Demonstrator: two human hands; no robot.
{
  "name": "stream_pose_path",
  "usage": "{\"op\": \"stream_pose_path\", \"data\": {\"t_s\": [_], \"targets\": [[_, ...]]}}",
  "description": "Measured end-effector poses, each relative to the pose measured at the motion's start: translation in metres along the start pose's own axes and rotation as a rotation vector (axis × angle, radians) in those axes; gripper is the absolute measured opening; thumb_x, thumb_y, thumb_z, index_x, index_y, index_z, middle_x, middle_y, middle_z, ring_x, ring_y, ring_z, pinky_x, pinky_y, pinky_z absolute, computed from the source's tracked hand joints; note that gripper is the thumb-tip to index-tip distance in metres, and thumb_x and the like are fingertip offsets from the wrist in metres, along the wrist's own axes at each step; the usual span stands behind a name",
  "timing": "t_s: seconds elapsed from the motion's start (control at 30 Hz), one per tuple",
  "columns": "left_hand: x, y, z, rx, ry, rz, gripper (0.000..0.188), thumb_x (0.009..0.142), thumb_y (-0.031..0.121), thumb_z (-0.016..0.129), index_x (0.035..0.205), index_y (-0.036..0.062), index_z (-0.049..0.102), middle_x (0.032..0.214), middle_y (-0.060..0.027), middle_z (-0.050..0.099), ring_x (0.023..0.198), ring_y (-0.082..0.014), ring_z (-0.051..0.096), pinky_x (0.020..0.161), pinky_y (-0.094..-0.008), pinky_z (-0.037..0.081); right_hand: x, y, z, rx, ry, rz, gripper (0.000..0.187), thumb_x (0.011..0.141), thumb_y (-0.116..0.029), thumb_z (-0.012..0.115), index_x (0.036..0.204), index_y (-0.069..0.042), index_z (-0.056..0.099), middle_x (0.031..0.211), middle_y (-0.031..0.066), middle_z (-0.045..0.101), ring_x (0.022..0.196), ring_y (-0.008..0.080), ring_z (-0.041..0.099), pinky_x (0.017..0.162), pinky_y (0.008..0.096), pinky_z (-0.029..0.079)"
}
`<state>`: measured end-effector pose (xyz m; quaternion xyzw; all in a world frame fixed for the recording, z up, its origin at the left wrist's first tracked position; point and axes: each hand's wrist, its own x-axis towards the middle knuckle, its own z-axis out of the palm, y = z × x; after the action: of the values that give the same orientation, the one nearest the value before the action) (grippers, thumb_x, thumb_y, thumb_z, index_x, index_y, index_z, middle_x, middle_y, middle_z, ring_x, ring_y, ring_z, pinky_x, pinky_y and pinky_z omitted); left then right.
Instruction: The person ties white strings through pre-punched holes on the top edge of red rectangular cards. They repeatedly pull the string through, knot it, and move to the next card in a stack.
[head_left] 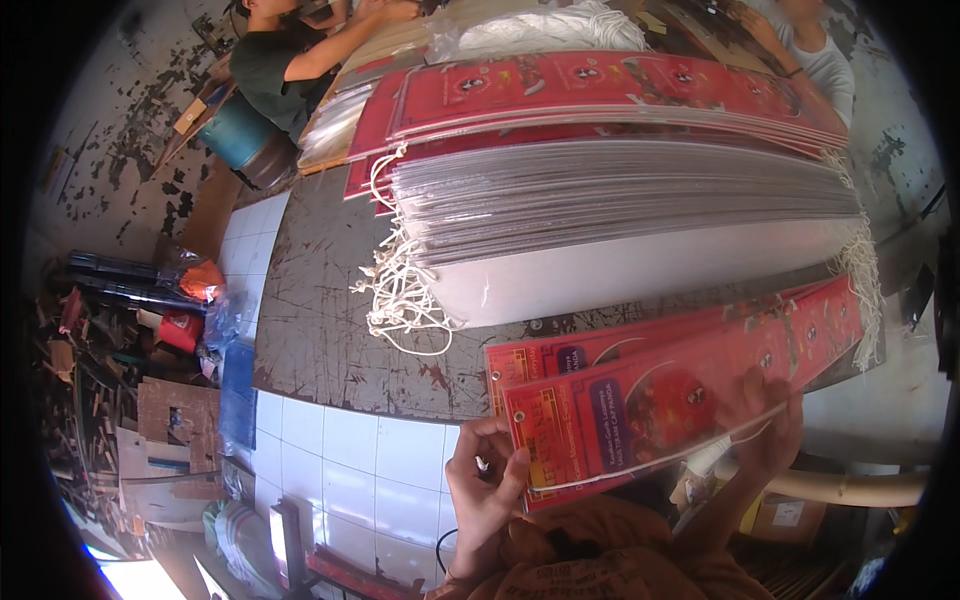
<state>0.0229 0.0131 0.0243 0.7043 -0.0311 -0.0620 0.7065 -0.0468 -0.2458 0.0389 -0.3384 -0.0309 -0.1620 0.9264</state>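
A long red printed sign panel point(655, 410) with a metal eyelet at its left corner lies tilted across the front of the table. My left hand point(485, 475) pinches its left end between thumb and fingers, a bit of white cord showing by the fingertips. White cord point(620, 472) runs along the panel's near edge to my right hand point(772, 430), whose slightly blurred fingers close around it near the right part of the panel. Another red panel point(505, 362) lies just behind. Beyond it stands a thick stack of panels point(640, 240), pale backs showing, with knotted cords point(400, 290) hanging at both ends.
More red panels point(600, 85) lie behind the stack on the scratched dark table point(320, 300). A bundle of white cord point(560, 28) sits at the back. Two people point(270, 60) are across the table. Scrap and cardboard point(165, 420) lie at left beside white floor tiles point(350, 450).
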Motion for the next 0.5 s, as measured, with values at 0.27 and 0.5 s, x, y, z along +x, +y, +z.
{"op": "stream_pose_path", "data": {"t_s": [0.27, 0.5], "targets": [[-0.001, 0.007, 0.001, -0.031, -0.023, -0.054, 0.025, 0.076, 0.003, 0.059, 0.098, -0.0013, 0.048, 0.06, -0.0024, 0.053, 0.048, -0.0027, 0.045, 0.042, -0.0163, 0.031, 0.017, -0.003, -0.009, 0.541, 0.191, 0.127, 0.025, 0.095, -0.025, 0.032, 0.077, -0.009, 0.039, 0.079, 0.0039, 0.042, 0.082, 0.0181, 0.044, 0.089, 0.0444, 0.035], [-0.001, 0.003, -0.004, -0.005, -0.059, -0.032, 0.024, 0.076, 0.004, 0.059, 0.098, -0.0013, 0.048, 0.061, -0.0025, 0.054, 0.048, -0.0036, 0.047, 0.044, -0.0165, 0.033, 0.031, -0.001, 0.006, 0.278, 0.212, -0.029, 0.018, 0.092, -0.022, 0.04, 0.081, -0.007, 0.042, 0.074, 0.0027, 0.043, 0.073, 0.0132, 0.046, 0.065, 0.0279, 0.044]]}}
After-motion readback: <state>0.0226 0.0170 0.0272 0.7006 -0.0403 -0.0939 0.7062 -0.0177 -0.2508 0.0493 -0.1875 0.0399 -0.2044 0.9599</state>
